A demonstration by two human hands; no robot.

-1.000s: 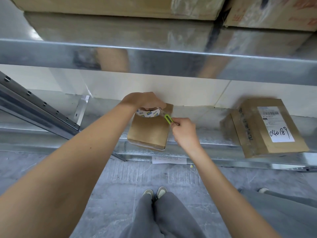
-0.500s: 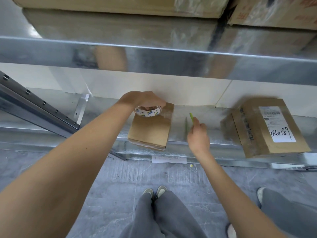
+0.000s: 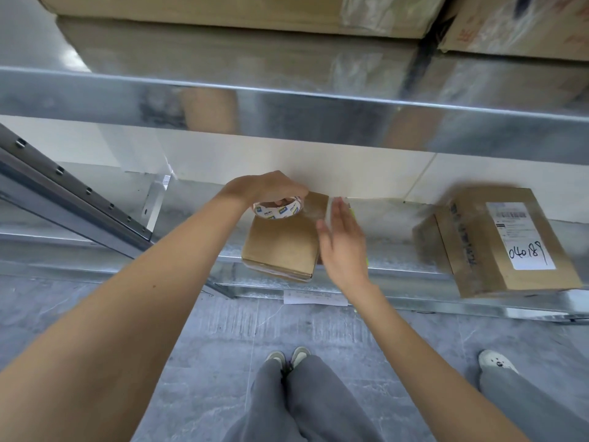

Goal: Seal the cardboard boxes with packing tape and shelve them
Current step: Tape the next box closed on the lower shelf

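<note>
— Since half a second ago the right hand (image 3: 342, 240) is no longer reaching toward the bare shelf; it is swinging back to the small box (image 3: 282, 245), isn't it?

— Yes. From the head view, it is hanging flat with fingers straight and spread, holding nothing, just beside the box's right edge; whether it is touching the cardboard is unclear through the blur. A sliver of green is showing behind its fingers, probably the cutter.

— And the left hand (image 3: 266, 188)?

— It is gripping the tape roll (image 3: 278, 209) from above, at the box's far end. The box is sitting on the lower metal shelf (image 3: 392, 272), its near corner overhanging the front edge.

— So which step is in hand?

— Sealing, by the look of it: a strip seems to be running off the roll, and the flat palm is likely coming to press it down. Next, the person is needing to smooth that strip along the seam and push the box fully onto the shelf, well apart from the labelled box (image 3: 506, 242).
</note>
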